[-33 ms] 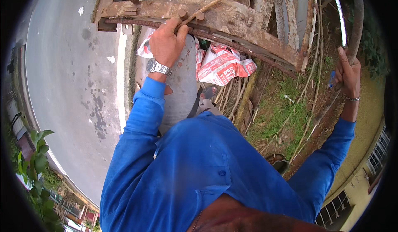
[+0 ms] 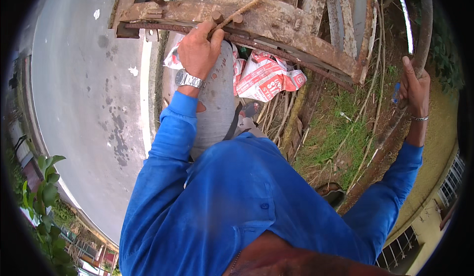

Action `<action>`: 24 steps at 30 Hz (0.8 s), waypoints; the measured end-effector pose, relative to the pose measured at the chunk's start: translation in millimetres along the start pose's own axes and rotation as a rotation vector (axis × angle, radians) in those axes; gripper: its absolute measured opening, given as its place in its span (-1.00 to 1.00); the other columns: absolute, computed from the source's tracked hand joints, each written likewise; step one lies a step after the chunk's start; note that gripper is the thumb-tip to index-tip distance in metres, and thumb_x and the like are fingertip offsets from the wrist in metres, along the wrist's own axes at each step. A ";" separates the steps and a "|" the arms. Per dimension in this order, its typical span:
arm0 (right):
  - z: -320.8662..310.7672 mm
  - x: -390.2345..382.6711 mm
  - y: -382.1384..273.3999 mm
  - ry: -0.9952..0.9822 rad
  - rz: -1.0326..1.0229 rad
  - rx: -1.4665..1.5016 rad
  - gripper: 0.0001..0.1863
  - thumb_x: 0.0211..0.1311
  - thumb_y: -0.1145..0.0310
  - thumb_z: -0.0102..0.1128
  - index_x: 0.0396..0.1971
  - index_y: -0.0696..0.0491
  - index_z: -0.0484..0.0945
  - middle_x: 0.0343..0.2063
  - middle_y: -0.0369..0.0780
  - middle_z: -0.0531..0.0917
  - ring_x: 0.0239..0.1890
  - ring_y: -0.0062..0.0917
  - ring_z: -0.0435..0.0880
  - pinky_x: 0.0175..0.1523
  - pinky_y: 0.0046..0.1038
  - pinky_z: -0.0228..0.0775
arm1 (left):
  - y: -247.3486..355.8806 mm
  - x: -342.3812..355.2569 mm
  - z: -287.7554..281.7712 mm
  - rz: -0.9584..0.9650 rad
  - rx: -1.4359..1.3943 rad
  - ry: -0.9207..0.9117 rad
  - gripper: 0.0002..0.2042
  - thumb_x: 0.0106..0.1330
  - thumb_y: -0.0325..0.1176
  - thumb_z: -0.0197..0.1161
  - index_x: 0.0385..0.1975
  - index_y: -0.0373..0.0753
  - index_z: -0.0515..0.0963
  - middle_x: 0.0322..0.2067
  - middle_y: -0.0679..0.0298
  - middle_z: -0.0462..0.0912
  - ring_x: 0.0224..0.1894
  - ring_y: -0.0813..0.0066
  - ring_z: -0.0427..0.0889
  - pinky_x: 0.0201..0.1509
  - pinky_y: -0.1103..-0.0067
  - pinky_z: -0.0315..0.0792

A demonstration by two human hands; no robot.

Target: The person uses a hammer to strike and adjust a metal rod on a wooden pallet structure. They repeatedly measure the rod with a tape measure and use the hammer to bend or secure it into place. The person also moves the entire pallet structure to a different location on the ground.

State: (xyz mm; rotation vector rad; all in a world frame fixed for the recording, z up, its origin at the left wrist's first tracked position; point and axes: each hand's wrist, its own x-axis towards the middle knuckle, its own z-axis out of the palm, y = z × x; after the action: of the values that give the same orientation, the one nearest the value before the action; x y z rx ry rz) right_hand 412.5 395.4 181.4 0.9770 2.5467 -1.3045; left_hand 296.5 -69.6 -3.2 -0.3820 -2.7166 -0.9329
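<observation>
My left hand [image 2: 200,51], with a steel watch on the wrist, is closed on a thin rusty rod [image 2: 249,5], beside short round pins [image 2: 238,19] on a heavy rusty metal frame [image 2: 276,26]. My right hand [image 2: 414,83], out at the right, grips a long upright grey-brown pole [image 2: 422,29]; a thin shiny strip [image 2: 406,14] rises beside its thumb, and a small blue item [image 2: 395,93] shows at its fingers. My grey-trousered leg [image 2: 207,123] lies below my left hand. A red and white sack [image 2: 261,83] is crumpled under the frame.
A grey road [image 2: 84,93] with a white edge runs along the left. At the right are dirt with grass [image 2: 335,138], dry sticks [image 2: 281,113] and a yellow wall [image 2: 439,133] with barred windows. Leafy plants [image 2: 47,192] stand at the lower left.
</observation>
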 end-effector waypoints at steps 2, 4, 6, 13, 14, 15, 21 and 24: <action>-5.4 -4.4 8.3 0.172 -0.097 -0.213 -0.60 0.30 -0.02 0.32 -0.36 0.07 0.59 -0.61 -0.45 0.46 -0.57 -0.81 0.36 -0.50 -0.65 0.19 | 6.1 -0.4 -3.8 -0.022 0.026 0.013 -0.85 0.22 -0.24 0.32 -0.36 -0.16 0.63 -0.44 0.15 0.68 -0.39 0.08 0.67 -0.37 0.30 0.50; -19.7 0.0 17.5 0.249 -0.217 -0.390 -0.58 0.27 -0.03 0.35 -0.43 0.06 0.60 -0.59 -0.47 0.44 -0.52 -0.80 0.30 -0.44 -0.61 0.15 | 1.6 -0.1 -6.7 -0.019 0.007 0.015 -0.85 0.22 -0.24 0.32 -0.36 -0.16 0.63 -0.44 0.15 0.69 -0.40 0.08 0.67 -0.37 0.30 0.50; -35.7 16.3 29.9 0.173 -0.226 -0.513 -0.57 0.27 -0.04 0.34 -0.42 0.07 0.60 -0.58 -0.48 0.43 -0.51 -0.80 0.30 -0.42 -0.62 0.16 | -2.5 1.6 -7.3 -0.005 -0.009 0.019 -0.86 0.20 -0.25 0.35 -0.37 -0.16 0.63 -0.46 0.16 0.69 -0.42 0.11 0.67 -0.38 0.33 0.50; -25.7 77.1 32.3 0.178 -0.485 -0.854 -0.75 0.23 0.15 0.32 -0.30 0.02 0.58 -0.57 -0.19 0.48 -0.49 -0.47 0.53 -0.31 -0.46 0.35 | -1.2 -2.9 -4.2 0.005 -0.015 0.053 -0.84 0.17 -0.24 0.40 -0.34 -0.14 0.67 -0.46 0.26 0.69 -0.48 0.23 0.67 -0.42 0.40 0.51; -21.0 91.1 31.3 0.210 -0.599 -0.892 -0.79 0.22 0.20 0.30 -0.29 0.01 0.57 -0.54 -0.15 0.52 -0.47 -0.36 0.58 -0.31 -0.43 0.37 | -0.9 -2.5 -3.6 0.015 -0.019 0.072 -0.85 0.18 -0.24 0.39 -0.33 -0.12 0.67 -0.46 0.28 0.69 -0.48 0.23 0.67 -0.44 0.39 0.50; -17.6 102.1 30.3 0.238 -0.704 -0.930 -0.81 0.21 0.26 0.29 -0.27 0.01 0.56 -0.50 -0.11 0.56 -0.45 -0.26 0.63 -0.30 -0.40 0.39 | -0.7 -3.1 -2.7 0.013 -0.017 0.070 -0.85 0.18 -0.24 0.38 -0.33 -0.12 0.67 -0.46 0.28 0.69 -0.48 0.23 0.67 -0.44 0.39 0.49; -13.9 178.7 -3.0 0.197 -0.748 -1.269 -0.88 0.11 0.34 0.17 -0.32 -0.11 0.50 -0.28 -0.33 0.61 -0.02 -0.37 0.58 0.07 -0.18 0.25 | -1.6 1.4 -3.9 0.009 -0.021 0.025 -0.87 0.19 -0.25 0.37 -0.31 -0.09 0.66 -0.47 0.29 0.66 -0.46 0.25 0.67 -0.47 0.40 0.46; -16.5 213.4 -10.8 0.223 -0.977 -1.216 -0.82 0.08 0.37 0.19 -0.28 -0.14 0.54 -0.30 -0.35 0.61 -0.05 -0.39 0.59 0.05 -0.26 0.25 | -0.6 0.4 -5.8 -0.003 -0.010 0.014 -0.87 0.18 -0.25 0.37 -0.32 -0.09 0.66 -0.48 0.29 0.65 -0.46 0.27 0.66 -0.47 0.41 0.46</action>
State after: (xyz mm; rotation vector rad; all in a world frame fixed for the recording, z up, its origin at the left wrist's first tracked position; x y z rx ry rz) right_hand 241.5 508.4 118.6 -0.4270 3.1808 0.5297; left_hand 296.7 -73.7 1.0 -0.3719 -2.7014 -0.9461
